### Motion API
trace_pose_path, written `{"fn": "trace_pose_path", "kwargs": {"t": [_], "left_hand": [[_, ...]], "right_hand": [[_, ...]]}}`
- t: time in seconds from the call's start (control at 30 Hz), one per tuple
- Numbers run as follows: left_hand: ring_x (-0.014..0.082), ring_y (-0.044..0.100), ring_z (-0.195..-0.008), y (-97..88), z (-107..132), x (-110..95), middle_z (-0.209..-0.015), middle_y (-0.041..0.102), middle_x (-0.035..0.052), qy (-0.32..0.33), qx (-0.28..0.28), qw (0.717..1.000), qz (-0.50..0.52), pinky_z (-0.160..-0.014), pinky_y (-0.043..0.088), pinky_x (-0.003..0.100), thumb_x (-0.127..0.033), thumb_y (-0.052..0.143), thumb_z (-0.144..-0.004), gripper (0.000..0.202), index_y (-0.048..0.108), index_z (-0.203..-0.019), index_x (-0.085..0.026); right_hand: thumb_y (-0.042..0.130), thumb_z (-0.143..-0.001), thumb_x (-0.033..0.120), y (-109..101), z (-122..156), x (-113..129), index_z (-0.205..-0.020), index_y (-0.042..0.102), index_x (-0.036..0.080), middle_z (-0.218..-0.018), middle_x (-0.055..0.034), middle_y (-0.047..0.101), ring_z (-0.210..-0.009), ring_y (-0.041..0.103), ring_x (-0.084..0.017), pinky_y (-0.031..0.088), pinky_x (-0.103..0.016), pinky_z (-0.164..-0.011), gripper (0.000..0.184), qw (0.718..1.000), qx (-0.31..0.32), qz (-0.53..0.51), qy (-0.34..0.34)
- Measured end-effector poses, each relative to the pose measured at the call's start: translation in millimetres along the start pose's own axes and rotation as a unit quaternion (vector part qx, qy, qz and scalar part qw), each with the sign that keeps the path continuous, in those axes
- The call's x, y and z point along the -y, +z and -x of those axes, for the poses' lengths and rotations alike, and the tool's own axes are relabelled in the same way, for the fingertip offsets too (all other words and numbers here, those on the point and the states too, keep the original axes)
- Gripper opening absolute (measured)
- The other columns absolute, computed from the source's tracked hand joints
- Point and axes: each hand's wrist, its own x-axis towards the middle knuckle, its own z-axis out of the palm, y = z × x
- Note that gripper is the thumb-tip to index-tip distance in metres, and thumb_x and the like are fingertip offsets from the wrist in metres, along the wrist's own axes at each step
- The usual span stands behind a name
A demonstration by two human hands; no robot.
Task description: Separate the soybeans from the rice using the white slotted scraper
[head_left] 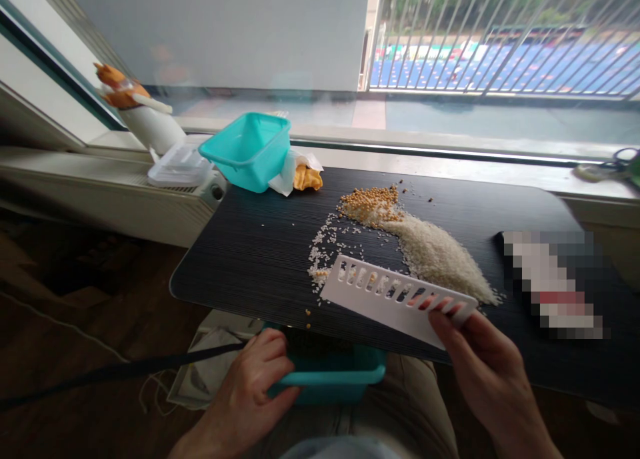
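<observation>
My right hand (483, 362) grips the near end of a white slotted plastic panel (395, 295), its fingers showing through the slots. The panel lies tilted on the dark table (250, 252) against a heap of white rice (440, 255). Yellow beans (373, 202) sit at the far end of the heap, and loose grains (325, 249) are scattered to the panel's left. My left hand (257, 372) is closed round the rim of a teal tray (333, 375) held just below the table's near edge.
A second teal tub (247, 149) stands tilted at the table's far left corner, beside a clear lid (177, 165), a white bottle (150, 122) and a paper-wrapped yellow item (305, 175). A blurred-out object (550, 282) lies at the right. Scissors (613, 165) rest on the sill.
</observation>
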Motion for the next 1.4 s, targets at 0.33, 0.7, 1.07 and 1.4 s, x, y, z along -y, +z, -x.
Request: {"fn": "trace_pose_path", "kwargs": {"t": [0.33,0.7,1.07,1.4], "left_hand": [[0.0233,0.057,-0.08,2.8,3,2,-0.072,0.059,0.005,-0.015,0.005,1.0,0.007,-0.069,0.048,0.034,-0.009,0.056,-0.082,0.023,0.061,-0.061,-0.017],[0.0246,0.056,-0.079,3.0,1,-1,-0.065,0.058,0.0051,-0.005,-0.005,1.0,0.013,-0.067,0.047,0.035,-0.009,0.056,-0.081,0.024,0.062,-0.059,-0.016],[0.0242,0.055,-0.079,5.5,1,3,-0.066,0.055,0.0043,-0.004,0.007,1.0,0.011,-0.068,0.045,0.035,-0.01,0.055,-0.083,0.026,0.06,-0.058,-0.016],[0.0225,0.055,-0.081,9.4,5,5,-0.075,0.057,0.0046,-0.021,0.007,1.0,0.017,-0.068,0.044,0.033,-0.01,0.057,-0.083,0.021,0.061,-0.064,-0.017]], "right_hand": [[0.066,-0.088,0.032,18,18,7,-0.096,0.078,0.025,-0.088,-0.0027,0.078,-0.077,0.071,-0.018,0.057,-0.02,-0.072,0.016,0.994,0.098,-0.027,0.032],[0.07,-0.086,0.032,0,-4,-4,-0.091,0.076,0.031,-0.091,0.0024,0.077,-0.091,0.07,-0.014,0.053,-0.017,-0.087,0.008,0.999,-0.025,-0.032,-0.01],[0.069,-0.087,0.033,1,2,2,-0.096,0.077,0.034,-0.093,0.0047,0.077,-0.093,0.069,-0.012,0.05,-0.012,-0.085,0.012,0.999,0.022,-0.033,0.014],[0.067,-0.088,0.034,11,21,6,-0.098,0.078,0.029,-0.09,-0.0018,0.079,-0.08,0.072,-0.017,0.056,-0.017,-0.073,0.015,0.994,0.088,-0.043,0.038]]}}
